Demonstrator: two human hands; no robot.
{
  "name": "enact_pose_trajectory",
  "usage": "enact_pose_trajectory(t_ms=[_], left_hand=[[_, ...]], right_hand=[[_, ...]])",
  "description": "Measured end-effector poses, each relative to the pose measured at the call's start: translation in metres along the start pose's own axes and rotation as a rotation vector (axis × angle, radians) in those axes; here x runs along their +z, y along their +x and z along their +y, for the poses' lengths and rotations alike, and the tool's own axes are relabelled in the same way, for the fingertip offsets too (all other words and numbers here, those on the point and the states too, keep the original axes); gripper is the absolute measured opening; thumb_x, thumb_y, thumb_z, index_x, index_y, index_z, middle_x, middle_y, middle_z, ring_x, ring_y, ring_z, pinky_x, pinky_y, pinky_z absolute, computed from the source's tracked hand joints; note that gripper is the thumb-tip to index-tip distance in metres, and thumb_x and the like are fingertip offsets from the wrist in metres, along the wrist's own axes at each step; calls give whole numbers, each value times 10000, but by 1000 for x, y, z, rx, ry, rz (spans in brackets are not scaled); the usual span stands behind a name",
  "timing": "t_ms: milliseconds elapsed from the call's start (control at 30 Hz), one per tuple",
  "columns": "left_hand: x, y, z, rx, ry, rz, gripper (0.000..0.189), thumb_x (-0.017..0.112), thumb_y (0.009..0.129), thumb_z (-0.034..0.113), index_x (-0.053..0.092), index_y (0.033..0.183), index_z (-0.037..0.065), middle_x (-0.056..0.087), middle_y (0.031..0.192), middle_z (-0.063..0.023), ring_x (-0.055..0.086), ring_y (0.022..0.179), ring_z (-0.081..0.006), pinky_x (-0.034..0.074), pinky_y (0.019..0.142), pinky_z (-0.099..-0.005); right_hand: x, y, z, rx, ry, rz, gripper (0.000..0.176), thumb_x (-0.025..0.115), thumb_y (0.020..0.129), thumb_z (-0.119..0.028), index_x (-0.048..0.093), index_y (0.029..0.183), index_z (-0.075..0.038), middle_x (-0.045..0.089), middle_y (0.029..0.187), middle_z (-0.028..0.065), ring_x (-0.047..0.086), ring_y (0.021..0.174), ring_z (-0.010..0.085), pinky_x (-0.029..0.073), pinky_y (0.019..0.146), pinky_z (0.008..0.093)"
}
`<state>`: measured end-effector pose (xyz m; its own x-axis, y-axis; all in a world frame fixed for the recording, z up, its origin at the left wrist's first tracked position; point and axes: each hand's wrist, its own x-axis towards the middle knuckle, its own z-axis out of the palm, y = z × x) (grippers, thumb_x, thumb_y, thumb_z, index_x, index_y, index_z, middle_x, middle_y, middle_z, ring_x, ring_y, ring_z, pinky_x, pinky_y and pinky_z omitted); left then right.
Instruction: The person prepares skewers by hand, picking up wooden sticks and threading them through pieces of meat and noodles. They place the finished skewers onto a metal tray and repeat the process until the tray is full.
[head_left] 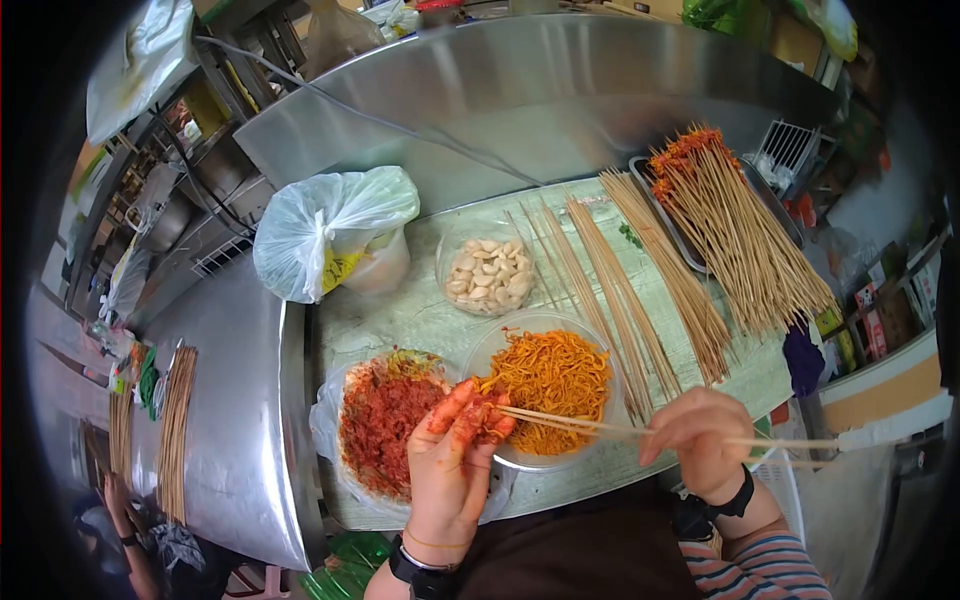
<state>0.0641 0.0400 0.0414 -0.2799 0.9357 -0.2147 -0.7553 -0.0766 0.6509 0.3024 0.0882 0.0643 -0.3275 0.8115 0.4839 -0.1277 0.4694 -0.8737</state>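
My left hand (455, 450), fingers stained red, pinches red-coated food (490, 415) around the tips of some thin bamboo skewers (580, 423). The skewers run level to the right, into my right hand (705, 440), whose fingers are closed around them; their far ends stick out past the wrist. Below and behind the food is a clear round bowl of orange seasoned shreds (555, 375). Just left of my left hand, a bag-lined bowl holds a red, chopped, seasoned mixture (385, 430). What exactly the pinched food is cannot be made out.
A tub of peeled garlic cloves (488, 275) and a tied plastic bag (340, 230) stand behind the bowls. Bare skewers (670, 280) lie on the right, beside a tray of loaded skewers (740, 230). A metal counter (235, 420) is at left; another person's hand (117, 495) shows at lower left.
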Motion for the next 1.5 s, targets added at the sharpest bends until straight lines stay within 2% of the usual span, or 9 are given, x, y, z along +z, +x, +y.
enact_pose_trajectory(t_ms=[67,367,733,933,967,1267,1333,1400,1500], left_hand=[[1,0,0,-4,0,0,253,546,871,-19,551,1123,-42,604,1069,-193,615,983,-291,554,811,-363],[5,-2,-12,316,259,56,227,556,886,20,565,1100,-56,627,1013,-154,638,912,-284,545,787,-342],[9,-7,-9,307,238,72,199,542,894,31,579,1070,-55,640,947,-147,649,865,-259,535,715,-309],[3,0,-20,368,311,101,226,571,872,56,573,1072,-48,645,934,-142,637,769,-187,495,605,-256],[-6,-1,-18,326,334,45,261,566,879,67,532,1118,-33,614,1019,-142,616,887,-219,517,777,-312],[26,-12,11,279,348,130,308,463,938,144,496,1200,-14,571,1156,-139,550,1049,-247,480,854,-357],[29,-15,17,300,417,111,366,452,949,202,458,1253,-1,533,1216,-144,529,1090,-260,455,896,-370],[21,-12,18,545,577,63,429,436,956,268,423,1298,11,473,1290,-146,492,1143,-268,418,943,-396],[7,-20,33,597,757,171,465,426,958,302,403,1320,12,434,1325,-146,463,1167,-279,381,978,-405]], right_hand=[[-5,3,-3,-248,-309,-207,403,424,955,-324,632,787,-24,641,824,109,640,619,196,509,538,292],[7,8,-24,-526,-370,-430,221,641,819,-187,633,952,-11,599,884,86,625,677,222,516,540,299],[33,13,-16,-556,-399,-393,205,668,787,-127,608,949,-16,594,893,90,612,668,225,491,531,301],[48,12,10,-483,-310,-294,212,645,799,-99,594,989,-21,569,921,103,602,717,256,487,586,318],[49,11,13,-441,-254,-273,196,644,804,-101,587,975,-24,542,906,93,586,733,257,478,613,316],[22,1,7,-119,4,-288,162,551,890,-86,596,1019,1,584,945,99,591,822,190,474,691,277],[8,-5,10,273,503,-127,170,537,910,-109,601,1005,18,609,957,106,604,844,168,498,727,276],[-20,1,4,402,451,21,193,500,930,-108,577,1039,31,606,980,111,610,869,165,517,759,293],[-67,25,29,185,432,398,239,449,957,-150,539,1105,14,606,979,99,599,889,173,500,794,304]])
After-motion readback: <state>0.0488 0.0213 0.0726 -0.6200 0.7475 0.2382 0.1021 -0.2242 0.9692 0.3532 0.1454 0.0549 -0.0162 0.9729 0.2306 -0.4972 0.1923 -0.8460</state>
